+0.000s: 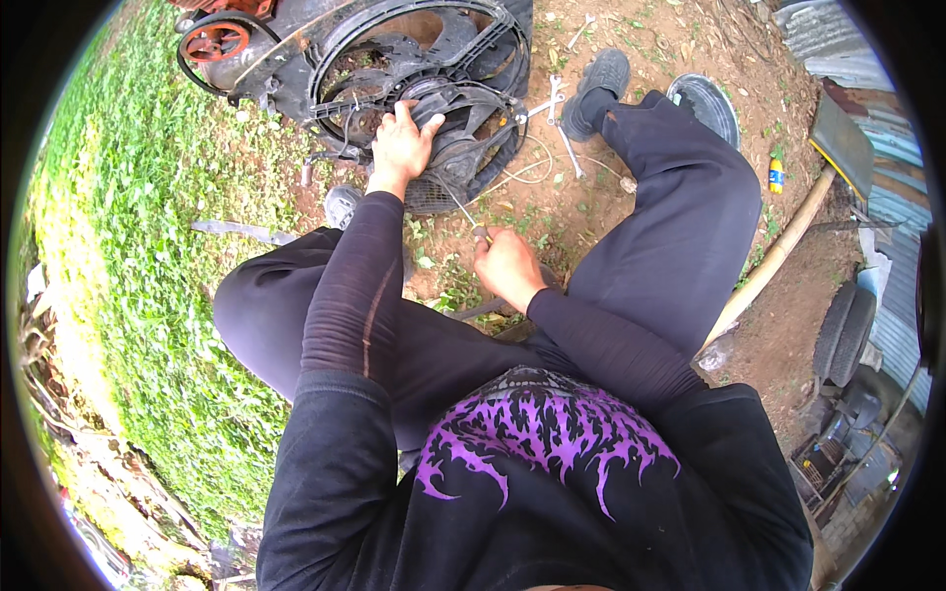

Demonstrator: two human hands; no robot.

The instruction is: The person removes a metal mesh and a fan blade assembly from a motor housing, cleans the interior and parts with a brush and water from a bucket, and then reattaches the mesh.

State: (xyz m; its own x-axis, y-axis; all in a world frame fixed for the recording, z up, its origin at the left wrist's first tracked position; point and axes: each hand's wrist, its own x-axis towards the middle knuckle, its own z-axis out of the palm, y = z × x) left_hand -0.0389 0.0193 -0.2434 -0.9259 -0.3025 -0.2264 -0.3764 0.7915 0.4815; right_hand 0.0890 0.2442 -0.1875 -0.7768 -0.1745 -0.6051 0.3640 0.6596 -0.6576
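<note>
A black plastic radiator fan shroud (483,116) with a round frame and spokes lies on the ground between my feet. My left hand (399,148) grips its near part, with black plastic between thumb and fingers; the fingertips are partly hidden. In my right hand (509,268) is a screwdriver (456,201), its handle mostly covered by the fingers. Its thin shaft points up and left to the shroud's near edge, below my left hand. Whether the tip touches a screw is too small to tell. A larger black ring frame (330,69) lies just beyond.
Several wrenches (554,97) lie on the dirt right of the shroud, near a thin cable (544,163). A red-wheeled machine (217,41) stands far left. On the right are a round basin (727,106), a yellow bottle (777,177), a long-handled shovel (778,251) and tyres (845,333).
</note>
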